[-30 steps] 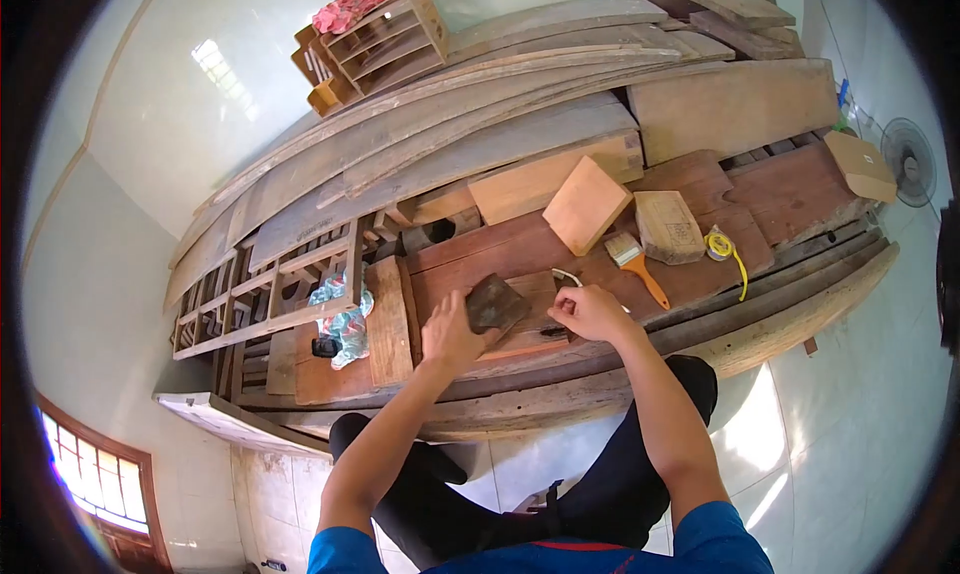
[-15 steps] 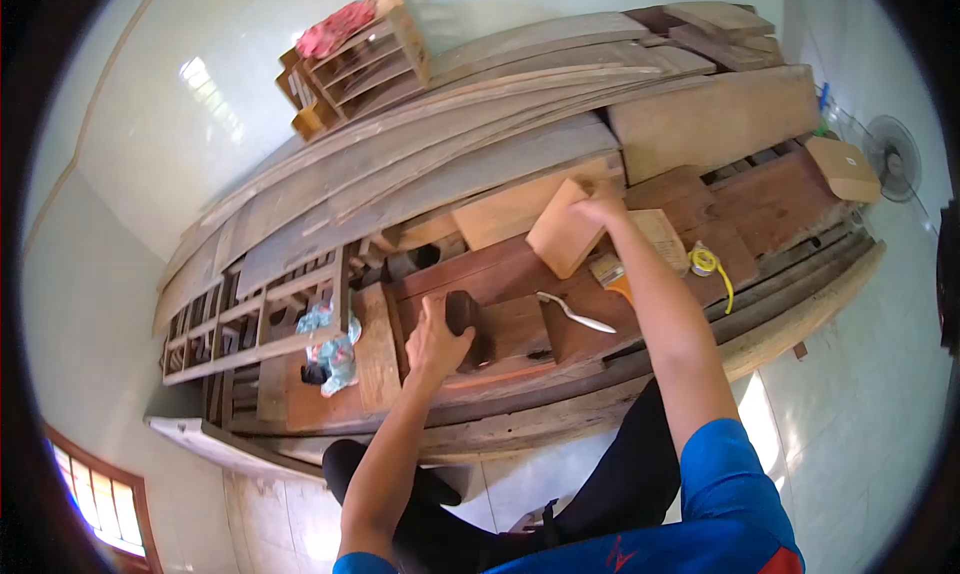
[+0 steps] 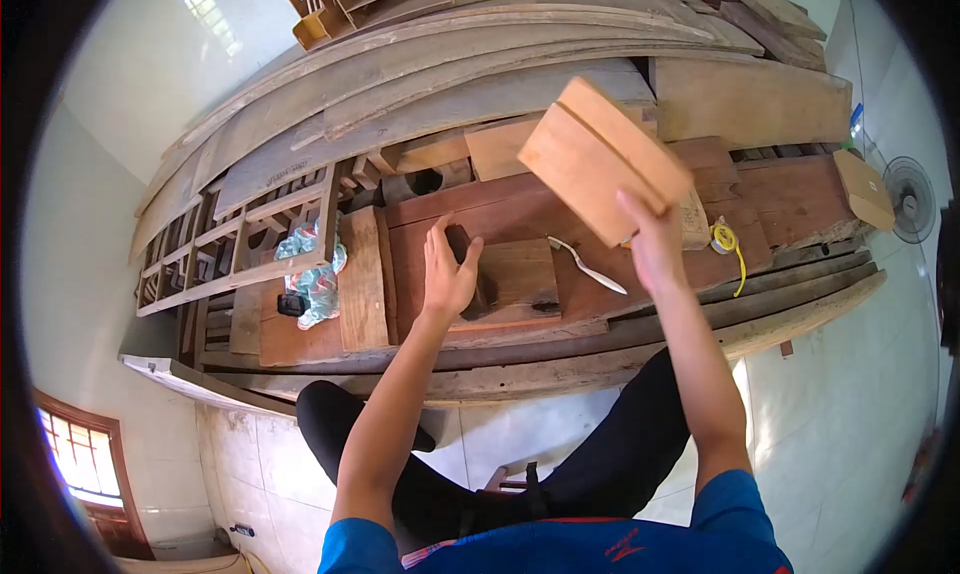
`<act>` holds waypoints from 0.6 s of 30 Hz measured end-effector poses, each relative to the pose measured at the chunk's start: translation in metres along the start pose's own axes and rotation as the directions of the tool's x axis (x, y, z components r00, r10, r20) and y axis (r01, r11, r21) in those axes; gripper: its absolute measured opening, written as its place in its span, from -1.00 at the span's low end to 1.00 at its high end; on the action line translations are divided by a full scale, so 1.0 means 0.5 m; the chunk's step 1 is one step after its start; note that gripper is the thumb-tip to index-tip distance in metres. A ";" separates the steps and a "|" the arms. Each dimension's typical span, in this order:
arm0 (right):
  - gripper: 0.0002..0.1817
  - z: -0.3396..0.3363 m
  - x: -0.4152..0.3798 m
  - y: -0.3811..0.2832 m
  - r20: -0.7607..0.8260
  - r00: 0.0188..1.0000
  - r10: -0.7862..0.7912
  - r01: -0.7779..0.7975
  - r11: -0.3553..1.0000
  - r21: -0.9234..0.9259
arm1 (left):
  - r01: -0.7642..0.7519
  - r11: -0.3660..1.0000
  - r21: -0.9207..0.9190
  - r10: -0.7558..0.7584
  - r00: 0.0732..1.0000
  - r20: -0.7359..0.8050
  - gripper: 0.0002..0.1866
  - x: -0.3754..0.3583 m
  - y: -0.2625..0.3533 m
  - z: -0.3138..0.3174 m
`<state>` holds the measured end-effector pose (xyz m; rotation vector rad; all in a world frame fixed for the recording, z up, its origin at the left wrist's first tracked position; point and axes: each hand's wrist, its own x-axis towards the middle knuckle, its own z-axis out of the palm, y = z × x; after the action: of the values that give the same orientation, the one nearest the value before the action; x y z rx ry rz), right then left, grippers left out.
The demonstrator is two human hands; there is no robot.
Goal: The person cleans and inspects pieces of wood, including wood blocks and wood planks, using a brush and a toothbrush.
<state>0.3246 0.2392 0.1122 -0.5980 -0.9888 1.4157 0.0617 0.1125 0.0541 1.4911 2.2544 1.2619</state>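
Note:
My right hand (image 3: 655,244) grips a light-brown wooden block (image 3: 590,159) by its near edge, raised above the bench and tilted. A dark groove or seam runs along the block's length. Around a dark brown wooden block (image 3: 485,286) is my left hand (image 3: 448,274), fingers on one side and thumb on the other; the contact is partly hidden. That dark block stands at the left end of a flat brown board (image 3: 520,279). Between my hands lies a slim brush with a white handle (image 3: 595,272). Part of a paper-coloured block (image 3: 693,222) shows behind my right hand.
A yellow tape measure (image 3: 724,238) lies at right with its strap trailing. At left are a patterned cloth (image 3: 318,284), a small black object (image 3: 291,304) and a slatted wooden frame (image 3: 250,236). Long planks (image 3: 430,124) are stacked behind; a fan (image 3: 908,199) stands far right.
My right hand has lifted the light-brown block off the bench, toward me and to the right, and it now hides the paintbrush. My left hand stays at the dark block. The view has shifted.

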 end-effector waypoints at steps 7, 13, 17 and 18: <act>-0.52 0.007 -0.252 -0.003 0.025 0.996 0.081 -0.069 0.947 -0.315 | 0.108 0.990 0.093 -0.086 0.973 -0.213 -0.63 -0.013 0.003 0.017; -0.59 0.041 -0.322 0.051 0.112 0.991 0.078 -0.025 0.909 -0.416 | 0.167 0.983 0.078 -0.147 0.965 -0.215 -0.61 -0.013 0.020 0.014; -0.64 0.053 -0.335 0.097 0.075 0.997 -0.014 0.047 0.887 -0.460 | 0.191 0.978 0.080 -0.173 0.966 -0.189 -0.60 -0.012 0.030 0.009; -0.65 0.057 -0.332 0.093 0.039 0.999 -0.024 0.038 0.905 -0.423 | 0.192 0.978 0.080 -0.173 0.966 -0.194 -0.60 -0.014 0.028 0.011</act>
<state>0.2962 0.0770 0.0532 -0.8751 -1.3420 1.1873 0.0776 0.1120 0.0585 1.2033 2.5399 1.2996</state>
